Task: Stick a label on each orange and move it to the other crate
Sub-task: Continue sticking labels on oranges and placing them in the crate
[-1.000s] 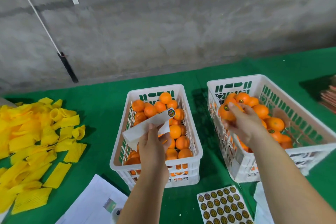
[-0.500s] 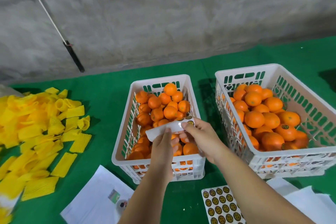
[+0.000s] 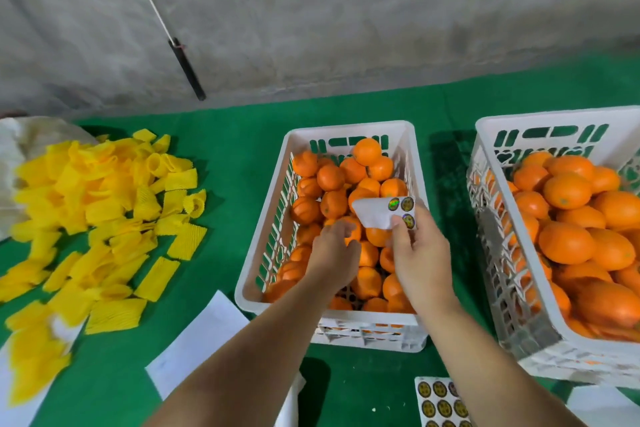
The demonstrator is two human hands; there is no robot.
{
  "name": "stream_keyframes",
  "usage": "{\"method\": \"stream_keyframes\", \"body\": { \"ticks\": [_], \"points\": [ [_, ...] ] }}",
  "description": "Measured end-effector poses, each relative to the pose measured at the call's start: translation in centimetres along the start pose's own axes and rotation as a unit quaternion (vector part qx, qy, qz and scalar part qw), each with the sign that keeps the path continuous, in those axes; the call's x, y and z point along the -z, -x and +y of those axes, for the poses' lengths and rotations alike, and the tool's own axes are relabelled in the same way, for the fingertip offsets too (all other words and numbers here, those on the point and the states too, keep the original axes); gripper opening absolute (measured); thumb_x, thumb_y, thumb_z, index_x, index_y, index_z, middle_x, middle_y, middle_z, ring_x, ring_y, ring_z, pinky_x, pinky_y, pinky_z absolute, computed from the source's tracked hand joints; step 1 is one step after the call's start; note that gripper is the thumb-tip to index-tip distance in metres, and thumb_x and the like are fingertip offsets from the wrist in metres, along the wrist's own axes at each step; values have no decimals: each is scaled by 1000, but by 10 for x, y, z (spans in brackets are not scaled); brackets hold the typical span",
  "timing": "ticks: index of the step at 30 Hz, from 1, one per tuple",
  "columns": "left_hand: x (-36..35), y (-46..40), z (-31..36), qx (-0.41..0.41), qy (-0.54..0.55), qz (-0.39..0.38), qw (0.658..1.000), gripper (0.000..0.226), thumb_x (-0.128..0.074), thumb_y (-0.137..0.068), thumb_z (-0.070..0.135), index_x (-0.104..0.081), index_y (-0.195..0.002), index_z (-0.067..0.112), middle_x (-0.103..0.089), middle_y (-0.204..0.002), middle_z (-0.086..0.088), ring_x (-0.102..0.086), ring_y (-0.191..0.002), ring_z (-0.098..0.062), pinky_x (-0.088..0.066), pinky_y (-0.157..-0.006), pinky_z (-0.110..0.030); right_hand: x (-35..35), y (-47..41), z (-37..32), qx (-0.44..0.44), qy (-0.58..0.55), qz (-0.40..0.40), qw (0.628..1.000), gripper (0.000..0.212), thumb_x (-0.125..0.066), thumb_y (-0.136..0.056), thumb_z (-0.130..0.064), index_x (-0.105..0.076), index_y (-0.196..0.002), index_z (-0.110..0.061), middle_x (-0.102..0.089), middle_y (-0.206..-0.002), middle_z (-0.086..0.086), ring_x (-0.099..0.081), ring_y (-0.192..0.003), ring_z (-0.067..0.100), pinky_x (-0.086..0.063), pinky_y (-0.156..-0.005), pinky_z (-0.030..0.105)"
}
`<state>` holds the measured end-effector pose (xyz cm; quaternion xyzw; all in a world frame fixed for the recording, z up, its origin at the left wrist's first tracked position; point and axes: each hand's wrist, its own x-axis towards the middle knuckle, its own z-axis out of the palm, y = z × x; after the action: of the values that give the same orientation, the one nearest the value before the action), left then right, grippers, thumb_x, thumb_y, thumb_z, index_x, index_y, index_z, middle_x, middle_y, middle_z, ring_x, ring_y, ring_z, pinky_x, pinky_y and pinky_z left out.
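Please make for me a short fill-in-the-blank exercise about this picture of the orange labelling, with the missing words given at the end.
1. The right hand holds a sticker strip that shows ____ round stickers.
2. The left hand reaches into the ____ of the two crates.
3. The foam sleeves piled on the table are ____ in colour.
4. The table cloth is ____.

Missing words: three; left; yellow; green

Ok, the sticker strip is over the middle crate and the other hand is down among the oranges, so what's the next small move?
Probably lift one orange out with the left hand. That hand is reaching among the fruit in the middle crate, though whether it has closed on one is unclear, and the right hand pinches the label strip with three stickers showing, ready to peel once an orange is raised.
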<state>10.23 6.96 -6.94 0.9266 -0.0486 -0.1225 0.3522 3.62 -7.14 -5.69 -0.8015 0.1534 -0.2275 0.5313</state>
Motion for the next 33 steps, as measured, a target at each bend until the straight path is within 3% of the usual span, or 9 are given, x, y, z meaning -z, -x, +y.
{"method": "stream_keyframes", "body": {
  "ticks": [2,5,11,21,23,25,27,30,33],
  "points": [
    [-5,-21,-2,-21,-114,-17,993,50,-52,-103,25,-46,-152,26,-49,-150,-4,-46,-137,-30,-45,-110,-46,-5,0,0,3,-4,0,1000,21,-52,-107,-31,-63,-124,-25,-74,-102,-1,-72,-87,18,-60,-77,46],
    [-14,-53,5,-67,-229,-54,970,63,-50,-104,26,-29,-163,24,-36,-161,-8,-34,-147,-38,-40,-117,-51,-6,0,5,-12,-44,-3,999,17,-52,-107,-31,-58,-118,-43,-72,-87,-9,-70,-70,14,-60,-66,50],
    [-38,-113,17,-88,-386,-119,911,98,-64,-101,37,9,-167,34,1,-175,-9,-9,-159,-40,-23,-126,-54,-6,0,12,0,-76,5,997,35,-48,-105,-44,-51,-140,-47,-72,-87,-9,-70,-68,18,-61,-66,47],
    [-20,-127,8,-171,-415,-62,892,65,-64,-94,52,-37,-149,31,-38,-146,-3,-39,-136,-32,-45,-109,-47,-5,1,13,-3,-65,-22,998,37,-46,-105,-48,-47,-142,-45,-72,-84,-12,-71,-68,12,-61,-62,42],
    [-6,-106,5,-121,-262,-31,957,60,-67,-98,43,-43,-149,25,-43,-137,-4,-45,-129,-19,-52,-100,-36,-5,1,11,-11,-93,-12,996,31,-49,-107,-40,-50,-138,-41,-72,-84,-10,-73,-71,14,-62,-65,43],
    [3,-79,3,45,102,-11,994,39,-65,-104,26,-55,-139,12,-58,-113,-7,-62,-96,-5,-54,-73,-21,-3,1,10,-24,-118,5,993,25,-51,-108,-33,-54,-131,-42,-72,-83,-7,-73,-71,16,-63,-67,46],
    [15,-50,-1,214,362,-2,907,28,-71,-97,33,-66,-111,10,-64,-91,-5,-60,-77,-12,-47,-62,-23,-2,0,7,-33,-131,12,991,19,-52,-107,-31,-56,-122,-43,-72,-81,-5,-72,-70,17,-62,-67,45],
    [30,-5,-12,230,630,-2,742,75,-87,-69,61,-69,-129,19,-72,-124,-9,-66,-102,-26,-59,-72,-33,-1,-1,5,-35,-135,4,990,16,-51,-108,-27,-59,-112,-41,-71,-76,-4,-70,-68,15,-60,-63,37],
    [43,29,-27,167,657,4,735,103,-86,-56,76,-68,-138,18,-71,-134,-11,-70,-114,-26,-60,-82,-36,2,1,0,-46,-155,-54,985,19,-53,-108,-26,-62,-114,-41,-69,-73,3,-61,-60,28,-50,-55,37]
  ]
}}
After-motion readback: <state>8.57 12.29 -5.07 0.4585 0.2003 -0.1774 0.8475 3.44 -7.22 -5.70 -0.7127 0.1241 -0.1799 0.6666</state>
